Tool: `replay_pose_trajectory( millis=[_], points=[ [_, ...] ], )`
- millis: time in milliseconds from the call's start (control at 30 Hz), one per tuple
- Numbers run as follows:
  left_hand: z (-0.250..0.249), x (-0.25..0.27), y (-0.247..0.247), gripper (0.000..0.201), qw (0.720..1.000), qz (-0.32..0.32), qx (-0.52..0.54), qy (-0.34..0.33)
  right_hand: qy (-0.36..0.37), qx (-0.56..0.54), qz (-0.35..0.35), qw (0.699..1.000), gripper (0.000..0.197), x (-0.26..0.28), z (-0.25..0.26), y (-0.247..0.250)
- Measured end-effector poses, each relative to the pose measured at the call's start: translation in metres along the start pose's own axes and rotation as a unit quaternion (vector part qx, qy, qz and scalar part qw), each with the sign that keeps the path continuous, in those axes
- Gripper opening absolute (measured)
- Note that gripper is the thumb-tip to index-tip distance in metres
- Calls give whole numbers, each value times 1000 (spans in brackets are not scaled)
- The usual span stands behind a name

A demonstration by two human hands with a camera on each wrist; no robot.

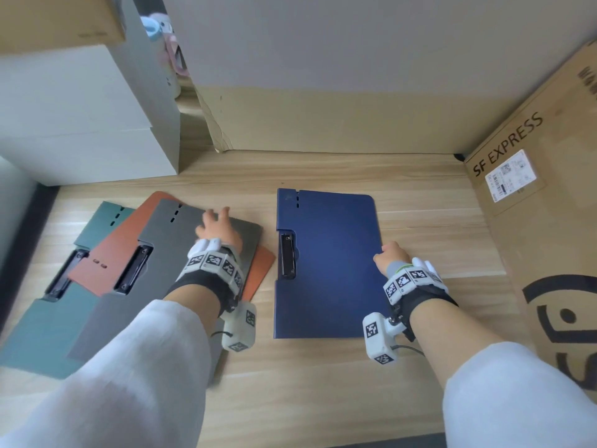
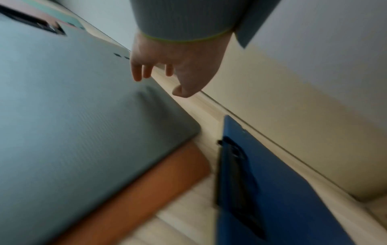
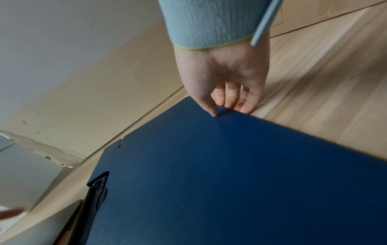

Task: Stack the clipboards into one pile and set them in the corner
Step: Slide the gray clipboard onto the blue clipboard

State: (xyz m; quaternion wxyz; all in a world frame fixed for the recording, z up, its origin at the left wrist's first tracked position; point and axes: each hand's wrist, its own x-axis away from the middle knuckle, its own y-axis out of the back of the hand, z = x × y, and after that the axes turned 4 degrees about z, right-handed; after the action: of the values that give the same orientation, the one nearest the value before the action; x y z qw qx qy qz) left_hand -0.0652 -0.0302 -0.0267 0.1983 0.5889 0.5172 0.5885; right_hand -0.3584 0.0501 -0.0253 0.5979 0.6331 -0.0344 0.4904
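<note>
Three clipboards overlap at the left of the wooden desk: a green clipboard at the bottom, an orange clipboard across it, and a grey clipboard on top. My left hand is over the grey board's far right part with fingers spread and relaxed, holding nothing. A blue clipboard lies apart to the right, flat on the desk. My right hand pinches its right edge, thumb on top and fingers at the edge.
A large SF Express cardboard box stands along the right side. White boxes are stacked at the back left. A cardboard sheet leans on the back wall. Bare desk lies between the blue board, the wall and the box.
</note>
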Motion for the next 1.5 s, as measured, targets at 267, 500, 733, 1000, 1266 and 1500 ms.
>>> replay_pose_trajectory(
  millis=[267,500,733,1000,1266,1500],
  points=[
    [101,-17,21,69,973,14,-153,170,-13,-27,-19,999,43,2,6,-4],
    [129,-41,21,70,976,11,-138,169,-29,-34,-25,999,41,5,9,-9],
    [121,-38,58,60,989,42,-101,97,-26,-18,-20,999,43,7,8,-7],
    [98,-45,103,49,995,59,-33,73,-13,0,-13,1000,45,14,9,-5],
    [32,-22,97,31,995,91,-28,14,0,28,18,999,43,16,7,-1],
    [-34,5,24,28,977,200,65,-21,23,10,54,998,48,18,-1,8]
  ],
)
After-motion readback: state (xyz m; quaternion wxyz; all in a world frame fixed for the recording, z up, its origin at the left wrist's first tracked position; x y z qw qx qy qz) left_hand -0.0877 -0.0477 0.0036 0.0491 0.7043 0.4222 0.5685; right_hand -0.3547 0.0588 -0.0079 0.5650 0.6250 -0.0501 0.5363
